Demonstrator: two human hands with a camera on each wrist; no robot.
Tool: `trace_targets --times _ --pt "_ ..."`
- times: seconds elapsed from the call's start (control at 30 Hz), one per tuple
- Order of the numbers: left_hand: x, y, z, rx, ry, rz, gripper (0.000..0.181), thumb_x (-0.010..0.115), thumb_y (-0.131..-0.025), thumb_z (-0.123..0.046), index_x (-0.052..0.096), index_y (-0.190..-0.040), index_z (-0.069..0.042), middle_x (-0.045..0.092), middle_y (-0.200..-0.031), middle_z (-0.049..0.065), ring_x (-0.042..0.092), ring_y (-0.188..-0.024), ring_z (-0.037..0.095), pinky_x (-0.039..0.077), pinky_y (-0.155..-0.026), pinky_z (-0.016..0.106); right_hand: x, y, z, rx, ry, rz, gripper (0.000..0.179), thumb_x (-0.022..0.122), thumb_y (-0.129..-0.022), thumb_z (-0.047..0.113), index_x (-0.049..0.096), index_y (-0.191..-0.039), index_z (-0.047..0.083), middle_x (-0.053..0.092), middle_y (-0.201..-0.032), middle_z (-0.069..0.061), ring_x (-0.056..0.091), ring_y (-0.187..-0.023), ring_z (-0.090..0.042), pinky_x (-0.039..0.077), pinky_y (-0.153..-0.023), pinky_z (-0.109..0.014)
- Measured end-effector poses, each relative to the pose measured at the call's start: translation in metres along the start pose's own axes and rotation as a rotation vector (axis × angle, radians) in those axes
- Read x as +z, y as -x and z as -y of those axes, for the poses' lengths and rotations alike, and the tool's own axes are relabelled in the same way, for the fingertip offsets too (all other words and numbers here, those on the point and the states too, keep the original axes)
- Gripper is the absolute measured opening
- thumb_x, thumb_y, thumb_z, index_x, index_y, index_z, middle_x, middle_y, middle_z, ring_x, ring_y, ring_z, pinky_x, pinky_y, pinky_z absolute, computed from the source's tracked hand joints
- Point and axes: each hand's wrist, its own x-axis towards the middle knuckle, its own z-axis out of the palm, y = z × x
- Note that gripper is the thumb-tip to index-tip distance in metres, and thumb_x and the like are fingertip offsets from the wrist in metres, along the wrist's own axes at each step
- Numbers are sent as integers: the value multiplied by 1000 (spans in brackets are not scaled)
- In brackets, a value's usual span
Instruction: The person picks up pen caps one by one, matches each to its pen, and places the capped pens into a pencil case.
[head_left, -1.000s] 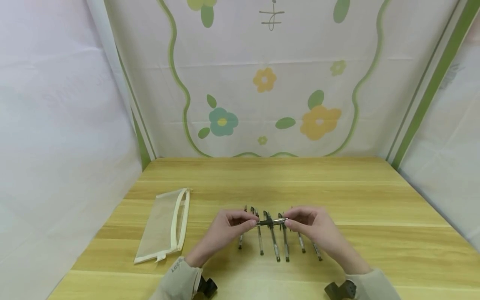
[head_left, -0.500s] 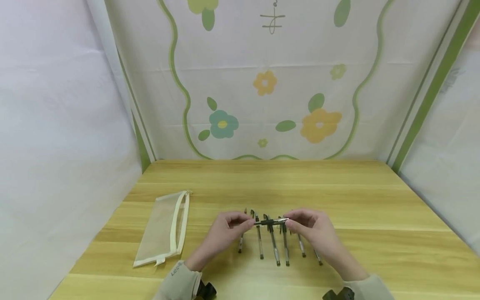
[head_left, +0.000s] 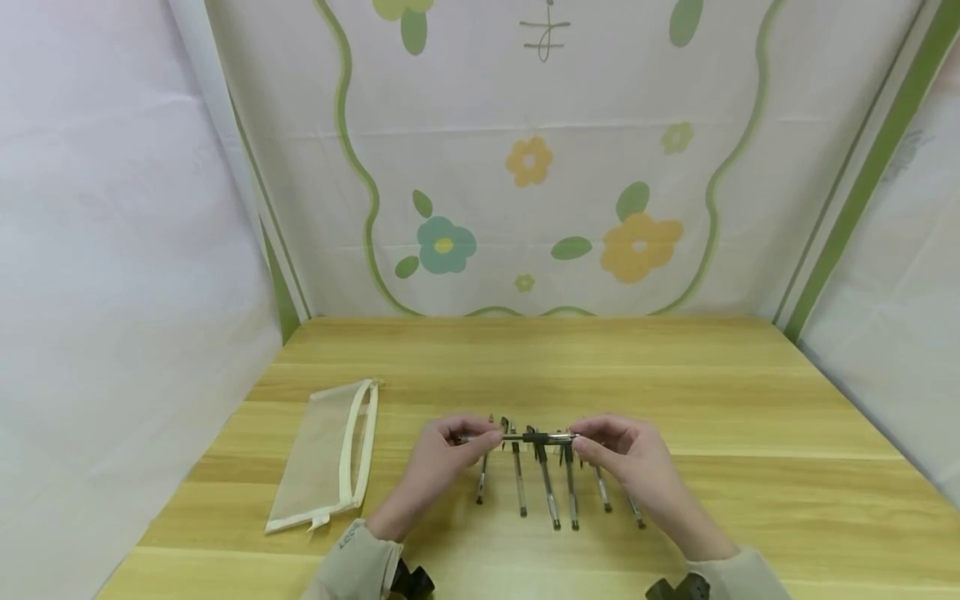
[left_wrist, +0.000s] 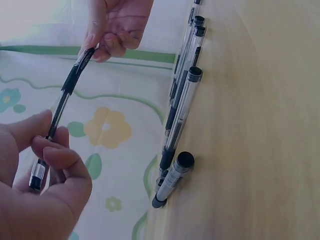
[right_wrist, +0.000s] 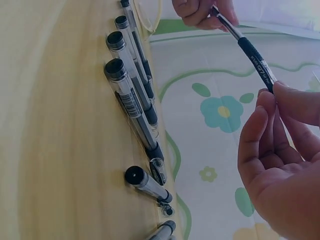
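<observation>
A gel pen (head_left: 536,437) with a clear barrel and black grip lies level between both hands, above the table. My left hand (head_left: 447,457) pinches its barrel between thumb and fingers; the black end plug (left_wrist: 35,183) sticks out past the fingers in the left wrist view. On the other side my right hand (head_left: 633,458) pinches the clipped end, where white print shows on the dark part (right_wrist: 260,66) in the right wrist view. Beneath the hands several similar pens (head_left: 550,496) lie side by side, black ends toward me, their far ends partly hidden.
To the left on the wooden table (head_left: 675,358) lies a pale mesh zip pouch (head_left: 315,458), its zip side gaping toward the pens. A white sheet with printed flowers (head_left: 480,100) hangs behind the table, and plain white sheets (head_left: 112,250) flank it.
My left hand has shifted slightly left along the held pen, so more of its length shows. The pen now lies more level. The right hand, the pouch and the table pens look unchanged.
</observation>
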Motion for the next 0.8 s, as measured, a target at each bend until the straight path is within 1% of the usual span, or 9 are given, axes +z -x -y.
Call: trace_targets --times 0.07,0.13,0.23,0.3,0.4,0.47,0.6,0.7,0.8 --pt "1 0 -1 -8 28 -21 28 77 -87 -32 75 -99 -7 65 -81 10 50 -62 14 45 -58 24 0 0 1 -1 6 -3 28 75 -89 17 69 -110 0 66 -104 -20 64 -86 -27 57 -78 -38" --pt "1 0 -3 -9 61 -33 27 77 -87 -32 76 -96 -8 60 -73 15 42 -55 14 38 -54 23 1 0 2 -1 2 -7 28 75 -89 17 69 -110 0 67 -104 -18 64 -88 -30 57 -79 -38" --pt "1 1 -5 -3 75 -33 28 77 -87 -33 77 -96 -6 61 -73 19 43 -54 13 40 -56 23 1 0 3 -5 -6 -12 29 75 -88 16 69 -111 -2 68 -104 -15 64 -91 -36 57 -81 -36" --pt "1 1 -7 -2 76 -27 29 77 -87 -32 77 -96 -4 62 -74 21 45 -55 14 42 -57 23 1 1 3 -10 -11 -15 29 75 -88 15 69 -110 -2 69 -104 -14 64 -93 -38 57 -81 -34" --pt "2 2 -7 6 69 -19 29 76 -88 -30 77 -96 -3 63 -72 18 46 -56 13 42 -58 23 2 1 2 -16 -14 -21 28 75 -88 14 69 -109 -3 69 -105 -14 65 -92 -33 57 -80 -32" --pt "2 2 -5 22 52 -14 27 75 -90 -30 76 -93 -3 60 -68 12 43 -55 12 39 -55 22 2 1 2 -14 -12 -25 27 76 -87 14 70 -107 -3 70 -105 -14 66 -92 -29 57 -80 -32" --pt "2 1 -2 63 24 4 25 71 -93 -28 73 -87 -3 52 -64 5 39 -54 10 32 -49 18 3 2 5 7 -7 -25 26 78 -85 15 72 -103 -2 71 -103 -13 67 -88 -29 58 -78 -36" --pt "2 1 0 77 24 7 23 70 -94 -26 73 -89 -4 53 -66 9 41 -55 10 33 -49 18 5 4 7 24 -19 -17 24 79 -83 13 72 -101 -2 70 -100 -15 66 -85 -32 58 -77 -38" --pt "2 2 1 72 24 6 22 70 -94 -26 73 -93 -5 54 -69 13 41 -56 10 34 -50 18 9 4 8 39 -24 -3 21 79 -83 8 71 -100 -2 70 -99 -17 66 -85 -36 58 -77 -36"
